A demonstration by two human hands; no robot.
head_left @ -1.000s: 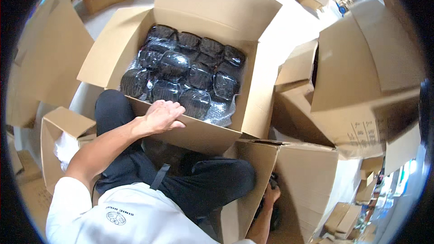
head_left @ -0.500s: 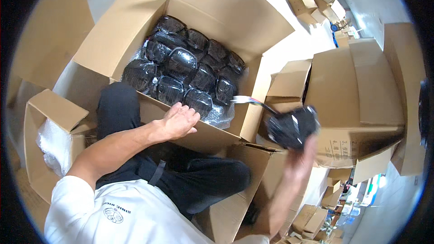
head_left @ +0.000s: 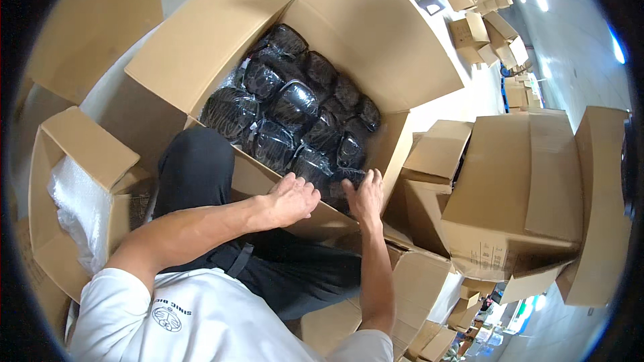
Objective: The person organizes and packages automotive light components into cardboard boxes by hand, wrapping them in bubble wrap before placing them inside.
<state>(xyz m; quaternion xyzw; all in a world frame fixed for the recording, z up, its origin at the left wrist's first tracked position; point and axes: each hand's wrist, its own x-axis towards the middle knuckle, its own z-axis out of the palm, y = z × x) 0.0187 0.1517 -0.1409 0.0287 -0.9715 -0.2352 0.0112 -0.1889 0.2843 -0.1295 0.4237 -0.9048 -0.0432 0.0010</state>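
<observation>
A large open cardboard box (head_left: 397, 144) stands before my knees. Inside it, black rounded parts in clear plastic wrap (head_left: 297, 102) lie in close rows. My right hand (head_left: 366, 196) reaches into the near right corner, thumb and fingers around another black wrapped part (head_left: 350, 175) that sits beside the others; the hand hides much of it. At the near wall, my left hand (head_left: 295, 200) has its fingers curled over the box's edge.
A smaller open carton (head_left: 87, 147) with bubble wrap (head_left: 80, 208) stands at the left. Close on the right are large cartons (head_left: 493, 181) with raised flaps. My bent knee (head_left: 196, 161) touches the near wall. More boxes (head_left: 469, 40) lie farther off.
My right hand has swung left from outside the box, bringing the black wrapped part into its near right corner. My left hand stays at the near edge. The view has shifted slightly.
</observation>
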